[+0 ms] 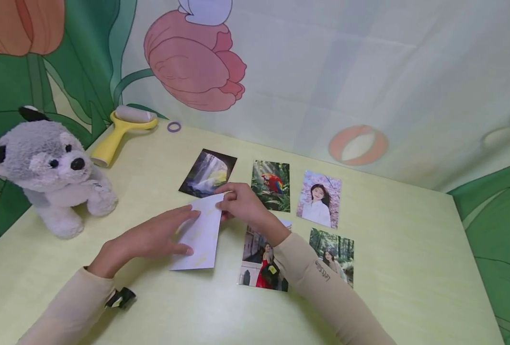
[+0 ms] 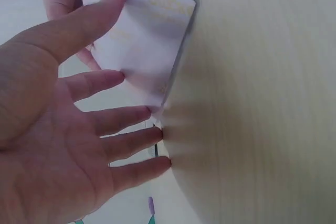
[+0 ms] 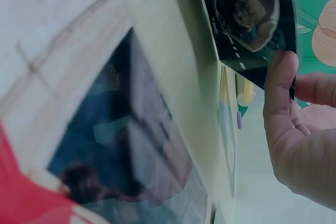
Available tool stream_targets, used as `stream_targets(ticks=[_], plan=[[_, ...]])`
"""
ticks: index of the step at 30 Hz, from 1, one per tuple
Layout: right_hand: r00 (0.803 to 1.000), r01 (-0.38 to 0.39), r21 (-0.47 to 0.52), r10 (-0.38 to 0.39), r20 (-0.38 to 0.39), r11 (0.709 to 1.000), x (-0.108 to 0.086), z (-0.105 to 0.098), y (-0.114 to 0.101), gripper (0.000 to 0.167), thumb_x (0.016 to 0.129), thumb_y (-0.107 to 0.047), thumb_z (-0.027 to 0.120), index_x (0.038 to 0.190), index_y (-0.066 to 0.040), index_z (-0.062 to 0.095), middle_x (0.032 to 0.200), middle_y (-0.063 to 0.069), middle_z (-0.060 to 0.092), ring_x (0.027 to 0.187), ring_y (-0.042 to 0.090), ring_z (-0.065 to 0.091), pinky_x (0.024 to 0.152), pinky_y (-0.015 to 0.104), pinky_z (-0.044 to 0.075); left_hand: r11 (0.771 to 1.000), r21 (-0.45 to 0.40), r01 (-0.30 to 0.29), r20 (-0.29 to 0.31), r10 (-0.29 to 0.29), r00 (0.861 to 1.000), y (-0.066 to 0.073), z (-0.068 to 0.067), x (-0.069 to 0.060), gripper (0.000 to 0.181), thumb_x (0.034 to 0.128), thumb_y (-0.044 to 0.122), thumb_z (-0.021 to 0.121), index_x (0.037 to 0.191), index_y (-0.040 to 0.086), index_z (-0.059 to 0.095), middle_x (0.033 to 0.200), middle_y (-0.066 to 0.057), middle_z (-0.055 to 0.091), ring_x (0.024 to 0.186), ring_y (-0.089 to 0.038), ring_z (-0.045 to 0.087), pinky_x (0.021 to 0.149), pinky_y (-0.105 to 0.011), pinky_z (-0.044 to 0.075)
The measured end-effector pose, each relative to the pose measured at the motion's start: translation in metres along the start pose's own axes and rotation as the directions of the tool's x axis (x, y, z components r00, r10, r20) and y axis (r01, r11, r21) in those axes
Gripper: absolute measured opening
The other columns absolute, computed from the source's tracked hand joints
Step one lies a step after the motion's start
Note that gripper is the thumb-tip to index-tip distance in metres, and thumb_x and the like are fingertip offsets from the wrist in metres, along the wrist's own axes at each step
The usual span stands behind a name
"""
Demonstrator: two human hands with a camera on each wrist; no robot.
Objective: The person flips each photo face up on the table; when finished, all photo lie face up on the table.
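Note:
A photo print (image 1: 204, 239) is tilted up off the table, its white back with faint yellow lettering facing the head camera. My right hand (image 1: 243, 206) pinches its upper right corner between thumb and fingers. Over its left side is my left hand (image 1: 151, 235), fingers spread and fairly straight, with the thumb over the white back in the left wrist view. The right wrist view shows the print's dark glossy face (image 3: 247, 19), with a person in a rounded frame. Just beyond it lies a cave waterfall photo (image 1: 207, 172).
To the right lie a parrot photo (image 1: 272, 184), a blossom portrait (image 1: 319, 199), a red-dress photo (image 1: 255, 268), and a forest portrait (image 1: 338, 254), partly under the right sleeve. A plush husky (image 1: 52, 167), yellow-handled lint roller (image 1: 121, 129) and purple ring (image 1: 174, 122) are at left.

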State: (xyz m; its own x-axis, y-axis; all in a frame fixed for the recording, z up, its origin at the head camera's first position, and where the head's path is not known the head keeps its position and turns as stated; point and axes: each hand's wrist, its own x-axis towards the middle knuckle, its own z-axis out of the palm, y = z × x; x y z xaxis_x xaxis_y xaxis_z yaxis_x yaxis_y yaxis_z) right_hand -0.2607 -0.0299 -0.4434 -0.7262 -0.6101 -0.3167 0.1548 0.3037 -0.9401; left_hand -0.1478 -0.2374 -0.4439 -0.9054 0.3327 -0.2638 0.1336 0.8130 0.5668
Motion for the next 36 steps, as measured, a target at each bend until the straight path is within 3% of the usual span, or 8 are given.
stream_targets(ticks=[6,12,16,19,24,27,30,36], plan=[[0.997,0.015,0.092,-0.007,-0.082,0.996,-0.001,-0.005,0.002,0.038,0.094,0.005,0.061,0.132,0.005,0.056,0.071,0.001,0.064,0.059,0.013,0.065,0.065,0.03,0.06,0.995,-0.083,-0.061,-0.042,0.057,0.997,0.014,0.002,-0.003,0.077,0.0892,0.043,0.073,0.151,0.008,0.042,0.158,-0.024,0.035,0.144,-0.045,0.036,0.112,-0.06,0.035],[0.986,0.052,0.184,-0.021,-0.164,0.982,-0.006,-0.007,-0.004,0.038,0.094,0.005,0.059,0.131,0.005,0.055,0.072,0.001,0.064,0.059,0.013,0.066,0.067,0.031,0.06,0.992,-0.101,-0.07,-0.056,0.065,0.996,0.028,0.008,-0.004,0.098,0.0796,0.04,0.083,0.159,0.026,0.028,0.165,-0.024,0.016,0.149,-0.047,0.026,0.112,-0.063,0.034],[0.98,0.075,0.243,-0.027,-0.196,0.967,-0.006,-0.008,-0.005,0.039,0.094,0.005,0.059,0.132,0.006,0.054,0.073,0.001,0.065,0.058,0.013,0.066,0.068,0.033,0.06,0.994,-0.071,-0.077,-0.107,0.069,0.992,0.033,0.016,-0.002,0.109,0.0756,0.034,0.088,0.16,0.026,0.02,0.166,-0.023,0.008,0.151,-0.047,0.017,0.114,-0.062,0.031],[0.975,0.08,0.285,-0.016,-0.22,0.955,-0.007,-0.011,-0.005,0.04,0.094,0.005,0.058,0.133,0.007,0.053,0.077,0.002,0.067,0.059,0.013,0.067,0.067,0.031,0.06,0.995,-0.019,-0.099,-0.167,0.095,0.981,0.036,0.02,0.0,0.1,0.0801,0.024,0.085,0.159,0.023,0.024,0.165,-0.024,0.015,0.148,-0.046,0.026,0.111,-0.06,0.037],[0.97,0.088,0.343,-0.002,-0.245,0.935,-0.009,-0.017,-0.005,0.032,0.093,0.003,0.06,0.124,0.007,0.055,0.086,0.011,0.07,0.068,0.015,0.069,0.068,0.028,0.06,0.983,0.004,-0.185,-0.282,0.179,0.943,0.038,0.017,0.0,0.079,0.0885,0.0,0.07,0.156,0.021,0.035,0.153,-0.018,0.045,0.132,-0.038,0.054,0.101,-0.055,0.05],[0.973,0.089,0.363,-0.003,-0.23,0.927,-0.011,-0.019,-0.007,0.018,0.095,-0.001,0.06,0.112,0.003,0.056,0.09,0.016,0.07,0.074,0.017,0.071,0.074,0.03,0.061,0.971,0.001,-0.238,-0.362,0.222,0.905,0.038,0.014,0.001,0.073,0.0904,-0.007,0.063,0.154,0.02,0.039,0.14,-0.016,0.06,0.113,-0.028,0.066,0.091,-0.047,0.056],[0.98,0.083,0.362,-0.01,-0.2,0.929,-0.012,-0.019,-0.01,0.012,0.097,-0.008,0.06,0.106,-0.001,0.054,0.091,0.015,0.069,0.077,0.017,0.072,0.079,0.032,0.061,0.965,0.025,-0.262,-0.429,0.248,0.869,0.038,0.013,0.002,0.067,0.0928,-0.007,0.06,0.152,0.018,0.042,0.127,-0.018,0.068,0.093,-0.022,0.068,0.078,-0.038,0.057],[0.984,0.069,0.356,-0.005,-0.178,0.932,-0.014,-0.019,-0.011,0.016,0.099,-0.014,0.06,0.107,-0.004,0.051,0.09,0.013,0.068,0.079,0.02,0.072,0.081,0.034,0.06,0.964,0.05,-0.261,-0.46,0.254,0.851,0.039,0.012,0.004,0.062,0.093,-0.006,0.06,0.149,0.018,0.047,0.11,-0.018,0.072,0.076,-0.017,0.06,0.066,-0.031,0.051]])
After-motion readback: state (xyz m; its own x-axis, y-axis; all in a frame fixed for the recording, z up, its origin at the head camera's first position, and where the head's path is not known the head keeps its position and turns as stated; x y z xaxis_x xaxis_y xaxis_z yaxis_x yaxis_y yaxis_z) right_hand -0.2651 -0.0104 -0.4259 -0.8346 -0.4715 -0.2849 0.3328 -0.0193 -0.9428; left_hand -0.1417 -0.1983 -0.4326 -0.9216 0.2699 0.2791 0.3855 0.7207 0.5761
